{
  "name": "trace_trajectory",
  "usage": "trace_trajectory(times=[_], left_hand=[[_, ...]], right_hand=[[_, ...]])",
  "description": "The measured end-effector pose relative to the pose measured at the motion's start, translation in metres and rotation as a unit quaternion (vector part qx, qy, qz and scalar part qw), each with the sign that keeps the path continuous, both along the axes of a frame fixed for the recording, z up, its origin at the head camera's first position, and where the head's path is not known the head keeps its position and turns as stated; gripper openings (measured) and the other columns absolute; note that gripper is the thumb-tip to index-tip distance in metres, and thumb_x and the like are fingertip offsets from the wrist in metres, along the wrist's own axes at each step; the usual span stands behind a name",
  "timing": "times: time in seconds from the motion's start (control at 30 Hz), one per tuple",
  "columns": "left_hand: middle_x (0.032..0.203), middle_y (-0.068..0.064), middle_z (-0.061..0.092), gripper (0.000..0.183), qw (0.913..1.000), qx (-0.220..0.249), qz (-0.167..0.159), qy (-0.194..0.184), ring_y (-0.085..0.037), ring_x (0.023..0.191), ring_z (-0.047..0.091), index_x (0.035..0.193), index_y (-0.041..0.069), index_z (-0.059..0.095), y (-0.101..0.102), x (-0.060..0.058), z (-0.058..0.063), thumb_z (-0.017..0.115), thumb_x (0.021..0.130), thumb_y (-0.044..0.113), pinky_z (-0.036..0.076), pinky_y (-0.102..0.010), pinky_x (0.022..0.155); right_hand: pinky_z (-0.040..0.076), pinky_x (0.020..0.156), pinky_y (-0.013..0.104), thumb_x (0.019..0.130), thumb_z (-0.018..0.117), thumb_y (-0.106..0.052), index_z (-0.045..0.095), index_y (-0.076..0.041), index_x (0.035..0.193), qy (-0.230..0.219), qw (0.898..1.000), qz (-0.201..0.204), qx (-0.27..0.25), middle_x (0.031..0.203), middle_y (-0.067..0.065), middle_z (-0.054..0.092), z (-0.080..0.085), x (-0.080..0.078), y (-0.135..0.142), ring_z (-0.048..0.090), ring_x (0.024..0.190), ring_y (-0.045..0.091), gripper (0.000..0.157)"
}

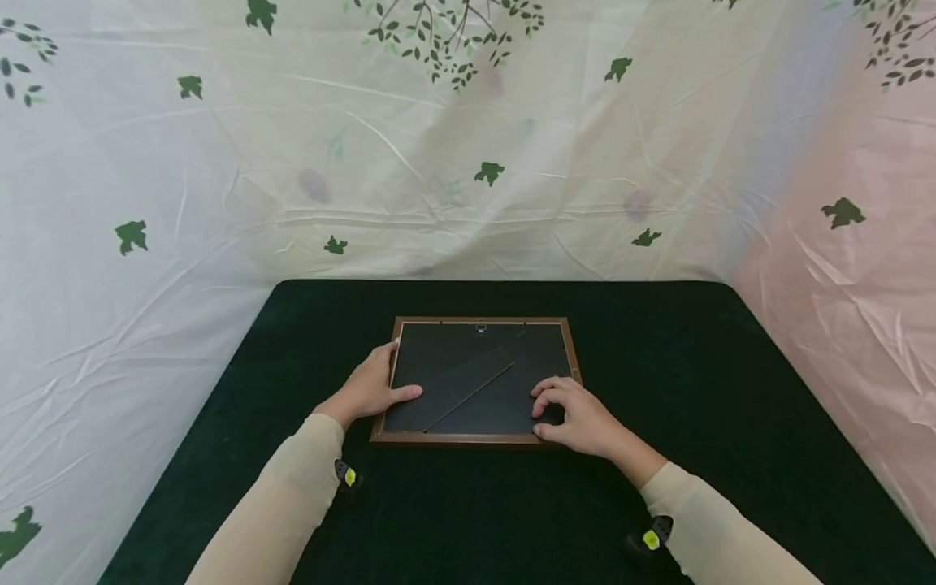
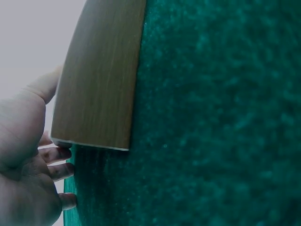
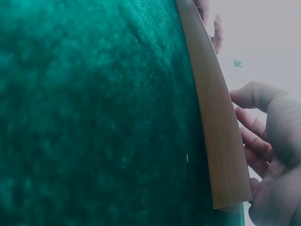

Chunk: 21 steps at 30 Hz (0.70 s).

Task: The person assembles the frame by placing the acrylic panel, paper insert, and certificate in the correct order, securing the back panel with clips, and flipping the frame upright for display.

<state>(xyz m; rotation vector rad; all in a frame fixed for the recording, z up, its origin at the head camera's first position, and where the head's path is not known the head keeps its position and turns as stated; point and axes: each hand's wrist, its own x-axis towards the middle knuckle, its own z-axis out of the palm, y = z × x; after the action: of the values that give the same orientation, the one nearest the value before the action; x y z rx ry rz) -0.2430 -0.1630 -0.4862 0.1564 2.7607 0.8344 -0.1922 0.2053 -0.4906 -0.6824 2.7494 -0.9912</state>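
A picture frame lies back side up, its dark backing framed by a brown wood-look border. A small metal hanger sits at its far edge, and a thin diagonal line crosses the backing. My left hand grips the left side, thumb over the backing and fingers along the outer edge. In the left wrist view, the frame's side shows beside that hand. My right hand rests at the near right corner, its fingers loosely bent over the backing and the thumb at the near border, with a gap between thumb and forefinger.
Dark green velvety cloth covers the table beneath the frame. Behind it and at both sides hangs a pale curtain with printed green leaves. Each cuff carries a small dark wrist device with a yellow mark.
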Motion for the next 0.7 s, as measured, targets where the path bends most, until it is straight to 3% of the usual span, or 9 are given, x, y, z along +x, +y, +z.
trace_trajectory(times=[0.3, 0.7], left_hand=[[0.155, -0.018, 0.022, 0.113, 1.0000, 0.001, 0.000, 0.000, -0.037, 0.138, 0.029, 0.153, 0.008, 0.013, -0.0006, -0.0005, -0.0012, 0.071, 0.074, 0.064, 0.028, -0.056, 0.108], [0.155, -0.018, 0.021, 0.111, 1.0000, -0.009, -0.003, -0.001, -0.037, 0.139, 0.028, 0.154, 0.009, 0.012, -0.0004, -0.0005, 0.0004, 0.070, 0.076, 0.063, 0.027, -0.057, 0.109]], right_hand=[[0.032, 0.101, 0.058, 0.078, 0.078, -0.022, 0.064, -0.031, 0.084, -0.063, 0.998, -0.015, -0.004, 0.129, -0.004, 0.049, 0.0063, -0.0045, -0.0050, 0.038, 0.127, 0.029, 0.019], [0.028, 0.103, 0.059, 0.077, 0.079, -0.021, 0.064, -0.030, 0.084, -0.092, 0.995, -0.026, -0.005, 0.128, -0.005, 0.047, 0.0095, -0.0064, -0.0067, 0.035, 0.128, 0.028, 0.019]])
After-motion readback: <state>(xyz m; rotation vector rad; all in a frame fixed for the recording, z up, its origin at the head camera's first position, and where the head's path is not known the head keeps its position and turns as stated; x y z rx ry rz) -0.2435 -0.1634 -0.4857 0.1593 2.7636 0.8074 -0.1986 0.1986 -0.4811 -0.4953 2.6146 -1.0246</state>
